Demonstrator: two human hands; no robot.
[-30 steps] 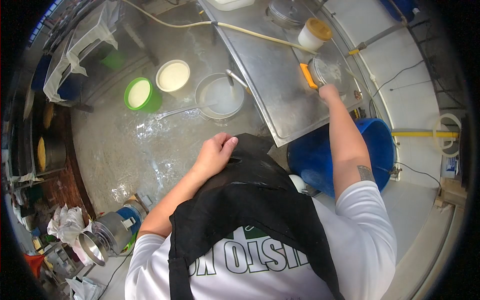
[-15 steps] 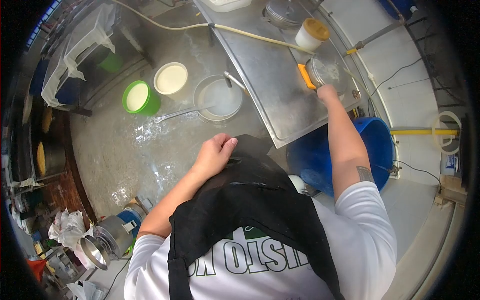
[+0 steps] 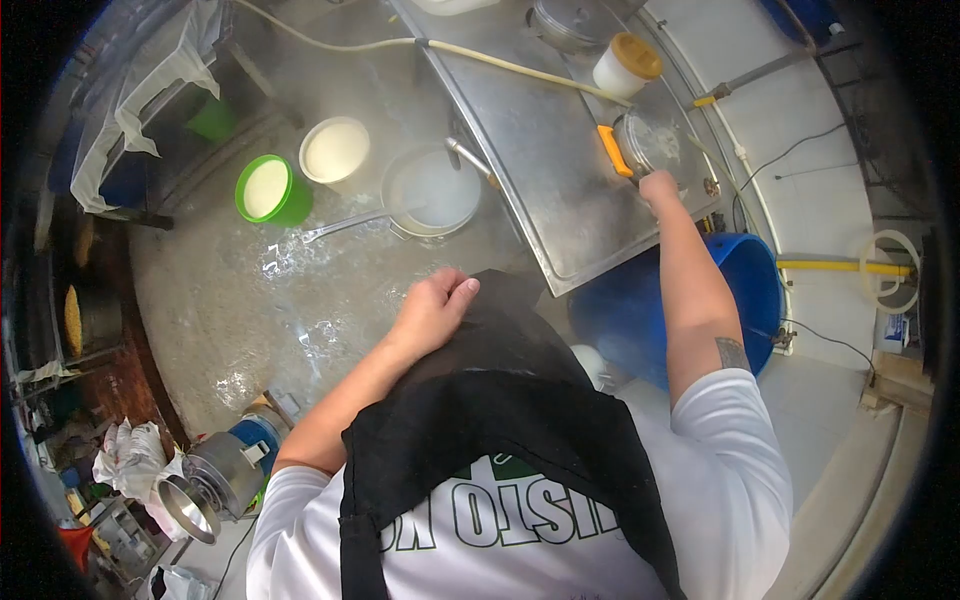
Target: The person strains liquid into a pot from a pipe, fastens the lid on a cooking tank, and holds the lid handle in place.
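Observation:
My right hand (image 3: 659, 188) is closed at the near edge of a round metal vessel (image 3: 655, 140) with an orange handle (image 3: 613, 150). The vessel rests on the steel table (image 3: 580, 215); the exact grip is hidden by my fingers. My left hand (image 3: 440, 300) is curled in front of the black apron (image 3: 490, 340), thumb against the fingers, and I cannot see whether anything is in it. Beyond it on the wet floor stands a wide metal pot (image 3: 462, 222) of cloudy liquid, with a long-handled metal tool (image 3: 350, 224) laid across it.
A green bucket (image 3: 290, 205) and a white bucket (image 3: 350, 165), both with cream-coloured contents, stand on the floor. A blue barrel (image 3: 640, 330) is beside the table. A hose (image 3: 510, 70) crosses the tabletop near a white tub with a brown lid (image 3: 622, 70). Machinery (image 3: 225, 470) stands lower left.
The view has shifted slightly, and the buckets appear a little further left. Both hands keep nearly the same place and shape.

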